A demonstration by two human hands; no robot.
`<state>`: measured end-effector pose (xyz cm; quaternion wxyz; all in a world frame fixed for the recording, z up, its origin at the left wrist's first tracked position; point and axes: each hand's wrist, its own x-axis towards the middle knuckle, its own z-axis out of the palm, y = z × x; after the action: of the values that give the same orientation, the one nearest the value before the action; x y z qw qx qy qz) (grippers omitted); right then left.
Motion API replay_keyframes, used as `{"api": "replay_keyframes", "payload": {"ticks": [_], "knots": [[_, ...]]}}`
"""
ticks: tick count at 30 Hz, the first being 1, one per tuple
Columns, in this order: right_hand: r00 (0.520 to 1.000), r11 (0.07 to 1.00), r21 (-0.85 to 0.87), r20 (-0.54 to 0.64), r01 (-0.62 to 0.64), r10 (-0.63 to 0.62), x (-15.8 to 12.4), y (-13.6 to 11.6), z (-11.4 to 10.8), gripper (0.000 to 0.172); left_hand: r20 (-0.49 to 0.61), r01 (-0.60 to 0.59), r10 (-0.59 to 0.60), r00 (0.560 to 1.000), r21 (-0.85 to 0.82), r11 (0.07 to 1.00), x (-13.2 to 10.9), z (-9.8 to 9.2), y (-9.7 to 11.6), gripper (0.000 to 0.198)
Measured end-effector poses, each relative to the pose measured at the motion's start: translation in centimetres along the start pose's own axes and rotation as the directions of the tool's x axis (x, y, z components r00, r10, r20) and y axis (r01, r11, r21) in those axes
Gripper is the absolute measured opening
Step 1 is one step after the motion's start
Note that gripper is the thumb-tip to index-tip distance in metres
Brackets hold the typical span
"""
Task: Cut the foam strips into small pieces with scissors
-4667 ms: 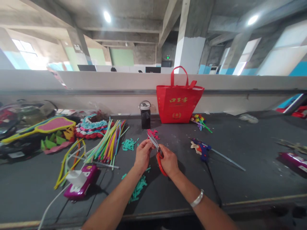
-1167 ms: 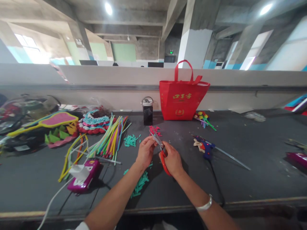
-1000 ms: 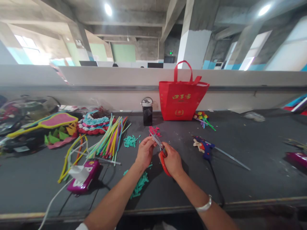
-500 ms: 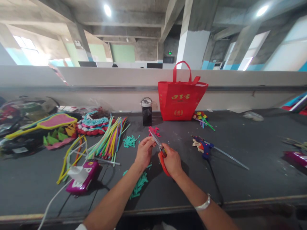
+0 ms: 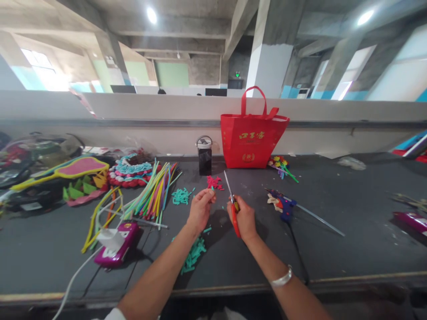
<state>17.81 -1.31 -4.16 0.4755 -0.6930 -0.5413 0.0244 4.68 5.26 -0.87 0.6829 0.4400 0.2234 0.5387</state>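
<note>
My left hand (image 5: 200, 209) is closed in a pinch on a small green piece (image 5: 212, 189), only its tip showing. My right hand (image 5: 243, 218) grips red-handled scissors (image 5: 234, 209), blades pointing up and away; the scissors are apart from the left hand. Beyond my left hand lies a small heap of pink-red pieces (image 5: 214, 182). To its left is a heap of short green pieces (image 5: 182, 196). A larger heap of green pieces (image 5: 194, 255) lies nearer me, partly hidden by my left forearm.
Coloured pipe cleaners (image 5: 155, 191) and a purple power strip (image 5: 116, 244) lie on the left. A dark bottle (image 5: 204, 158) and a red bag (image 5: 254, 140) stand at the back. A blue glue gun (image 5: 283, 206) with its cord lies to the right.
The scissors in my right hand have moved right, away from my left hand, and point more upright. My left hand has stayed nearly in place.
</note>
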Motion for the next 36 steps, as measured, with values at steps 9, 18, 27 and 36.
{"api": "replay_keyframes", "payload": {"ticks": [9,18,27,36], "knots": [[0.995,1.0,-0.007,-0.101,-0.006,0.005,0.5,1.1,0.1,0.035,-0.051,0.032,-0.025,0.998,0.148,0.988,0.7,-0.7,0.3,0.025],[0.995,0.997,-0.075,-0.093,-0.033,0.025,0.5,1.4,0.3,0.036,-0.157,0.062,0.21,0.965,0.914,0.4,3.9,-7.3,5.8,0.016],[0.995,0.995,-0.09,-0.099,-0.033,0.024,0.5,1.1,0.2,0.034,-0.136,0.142,0.088,0.987,0.988,-0.069,4.4,-10.1,4.9,0.007],[0.996,0.994,-0.108,-0.086,-0.034,0.025,0.5,1.3,0.1,0.033,-0.098,0.108,0.068,0.993,0.981,-0.161,4.6,-9.4,5.5,0.01]]}}
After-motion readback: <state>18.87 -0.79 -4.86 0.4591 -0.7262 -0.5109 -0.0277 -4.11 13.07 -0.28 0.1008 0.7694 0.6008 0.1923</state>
